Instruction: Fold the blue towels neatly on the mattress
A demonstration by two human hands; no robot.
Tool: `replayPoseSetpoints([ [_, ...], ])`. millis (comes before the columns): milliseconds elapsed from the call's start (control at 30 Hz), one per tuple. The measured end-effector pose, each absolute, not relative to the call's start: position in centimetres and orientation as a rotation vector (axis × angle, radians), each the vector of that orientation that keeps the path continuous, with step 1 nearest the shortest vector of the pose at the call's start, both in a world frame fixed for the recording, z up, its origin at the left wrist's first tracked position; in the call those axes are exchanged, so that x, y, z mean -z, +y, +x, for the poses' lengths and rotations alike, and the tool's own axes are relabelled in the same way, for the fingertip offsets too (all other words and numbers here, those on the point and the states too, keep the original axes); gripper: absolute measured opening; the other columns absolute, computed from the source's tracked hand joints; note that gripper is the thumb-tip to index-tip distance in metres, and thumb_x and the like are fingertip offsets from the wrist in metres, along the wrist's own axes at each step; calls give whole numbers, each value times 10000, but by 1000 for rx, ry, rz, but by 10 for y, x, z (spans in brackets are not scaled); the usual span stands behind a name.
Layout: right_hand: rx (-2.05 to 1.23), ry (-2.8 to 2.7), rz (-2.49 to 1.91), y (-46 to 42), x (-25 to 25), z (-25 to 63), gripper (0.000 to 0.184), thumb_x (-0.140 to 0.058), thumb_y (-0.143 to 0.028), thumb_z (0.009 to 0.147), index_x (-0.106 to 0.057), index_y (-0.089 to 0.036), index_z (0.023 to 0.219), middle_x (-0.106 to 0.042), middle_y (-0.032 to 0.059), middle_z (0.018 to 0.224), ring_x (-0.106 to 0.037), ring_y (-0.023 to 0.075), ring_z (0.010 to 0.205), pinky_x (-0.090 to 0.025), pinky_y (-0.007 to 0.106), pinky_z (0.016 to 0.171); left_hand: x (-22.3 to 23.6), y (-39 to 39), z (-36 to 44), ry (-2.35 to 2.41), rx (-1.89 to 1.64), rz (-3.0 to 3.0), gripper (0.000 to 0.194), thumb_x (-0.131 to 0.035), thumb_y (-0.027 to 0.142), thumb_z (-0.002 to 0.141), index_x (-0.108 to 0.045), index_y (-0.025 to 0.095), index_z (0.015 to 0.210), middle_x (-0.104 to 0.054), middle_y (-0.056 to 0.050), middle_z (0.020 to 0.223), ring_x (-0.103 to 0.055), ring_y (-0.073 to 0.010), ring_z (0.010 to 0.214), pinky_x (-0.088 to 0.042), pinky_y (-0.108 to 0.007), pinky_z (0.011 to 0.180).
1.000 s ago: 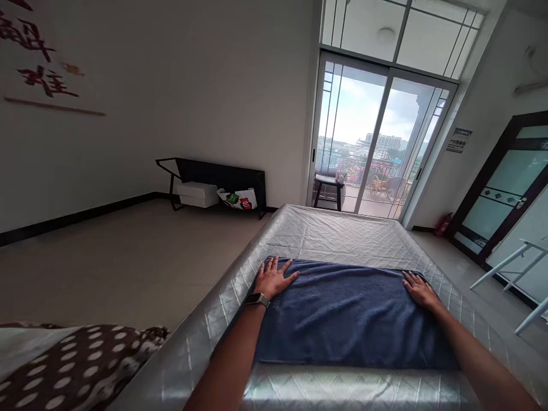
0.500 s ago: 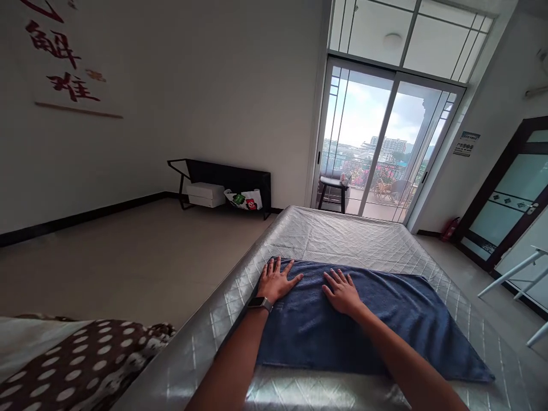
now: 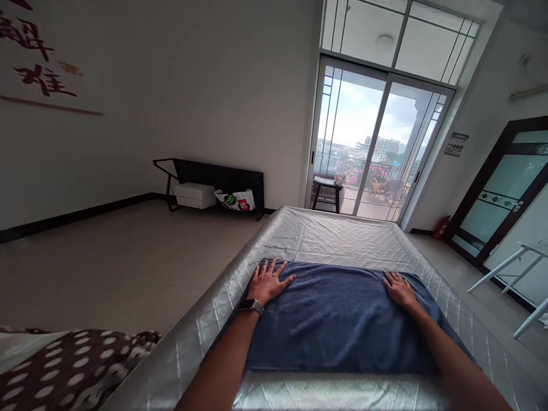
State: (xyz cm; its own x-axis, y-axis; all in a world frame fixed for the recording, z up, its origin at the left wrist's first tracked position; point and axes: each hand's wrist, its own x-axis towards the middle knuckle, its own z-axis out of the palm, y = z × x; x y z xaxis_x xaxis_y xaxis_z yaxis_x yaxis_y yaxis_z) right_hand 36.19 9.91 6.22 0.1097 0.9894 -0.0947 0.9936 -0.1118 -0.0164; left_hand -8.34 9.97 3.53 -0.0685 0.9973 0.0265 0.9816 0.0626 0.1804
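Observation:
A dark blue towel point(image 3: 329, 319) lies spread across a table with a silvery quilted cover point(image 3: 342, 234). My left hand point(image 3: 268, 282) rests flat on the towel near its far left corner, fingers spread, with a watch on the wrist. Toward the far right corner, my right hand point(image 3: 400, 290) presses flat on the cloth, its fingers stretched out. Soft wrinkles run through the towel between the hands. My right forearm covers part of the towel's right side.
Brown polka-dot fabric point(image 3: 64, 365) lies at the lower left. A black bench point(image 3: 218, 174) with a white box point(image 3: 194, 195) stands by the wall. Beyond the table is a sliding glass door point(image 3: 381, 142). White furniture legs point(image 3: 531, 319) stand at right.
My right hand has slid rightward over the towel, from near the middle to the far right corner. My left hand stays at the left corner. The view has turned slightly right.

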Motion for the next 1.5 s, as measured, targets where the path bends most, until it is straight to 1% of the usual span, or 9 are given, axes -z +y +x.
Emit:
replayPoseSetpoints([
  [200, 98, 1915, 2449, 99, -51, 428, 614, -168, -457, 1039, -257, -273, 1618, -234, 28, 1688, -209, 236, 1549, -203, 490, 1245, -38, 98, -83, 2219, -185, 2070, 813, -302, 782, 912, -325, 320, 1581, -259, -95, 1677, -196, -354, 1546, -108, -543, 1241],
  [433, 118, 1827, 2472, 99, -61, 422, 618, -172, -452, 1036, -257, -261, 1617, -246, 53, 1684, -236, 262, 1540, -237, 532, 1223, -35, 99, -84, 2217, -216, 2089, 817, -314, 787, 907, -337, 321, 1578, -262, -87, 1677, -185, -346, 1550, -124, -537, 1240],
  [533, 8, 1836, 2501, 97, -71, 384, 603, -186, -374, 1036, -309, -209, 1603, -300, 98, 1662, -250, 278, 1535, -218, 536, 1226, -33, 100, -84, 2214, -229, 2094, 821, -307, 792, 904, -348, 319, 1574, -276, -83, 1673, -186, -354, 1548, -122, -544, 1238],
  [633, -122, 2177, 2347, 86, -69, 316, 603, -213, -355, 1036, -317, -166, 1600, -300, 111, 1658, -198, 271, 1550, -161, 514, 1246, -32, 101, -85, 2207, -234, 2101, 833, -299, 806, 897, -340, 325, 1576, -280, -80, 1672, -189, -361, 1546, -132, -558, 1232],
  [767, 106, 2611, 1961, 56, -46, 225, 622, -249, -498, 1042, -229, -283, 1625, -222, 16, 1682, -143, 237, 1563, -137, 477, 1255, -34, 99, -85, 2198, -224, 2122, 844, -278, 813, 899, -325, 319, 1582, -277, -90, 1672, -197, -353, 1546, -134, -550, 1232],
  [900, 292, 2697, 1786, 34, -29, 197, 678, -308, -580, 1016, -188, -314, 1628, -223, -1, 1679, -131, 241, 1564, -159, 462, 1251, -35, 99, -84, 2204, -207, 2106, 851, -265, 810, 903, -318, 305, 1586, -267, -102, 1674, -206, -356, 1543, -128, -539, 1235],
  [1233, 167, 2320, 2173, -6, -43, 335, 621, -216, -527, 1032, -281, -301, 1607, -230, -8, 1679, -170, 229, 1557, -150, 482, 1260, -25, 105, -88, 2190, -248, 2141, 826, -291, 804, 901, -348, 328, 1573, -329, -67, 1657, -217, -355, 1538, -137, -539, 1233],
  [1367, 146, 2175, 2292, -14, -45, 382, 646, -226, -501, 1025, -283, -236, 1611, -221, 19, 1686, -194, 232, 1552, -174, 466, 1261, -27, 105, -88, 2214, -262, 2126, 823, -315, 786, 905, -350, 311, 1575, -320, -82, 1658, -212, -359, 1540, -138, -549, 1233],
  [1500, 95, 2111, 2413, -17, -41, 406, 633, -226, -480, 1022, -339, -231, 1593, -299, 29, 1665, -247, 228, 1537, -237, 469, 1247, -31, 102, -86, 2218, -229, 2131, 786, -325, 744, 927, -339, 306, 1579, -298, -90, 1664, -213, -343, 1542, -143, -535, 1237],
])
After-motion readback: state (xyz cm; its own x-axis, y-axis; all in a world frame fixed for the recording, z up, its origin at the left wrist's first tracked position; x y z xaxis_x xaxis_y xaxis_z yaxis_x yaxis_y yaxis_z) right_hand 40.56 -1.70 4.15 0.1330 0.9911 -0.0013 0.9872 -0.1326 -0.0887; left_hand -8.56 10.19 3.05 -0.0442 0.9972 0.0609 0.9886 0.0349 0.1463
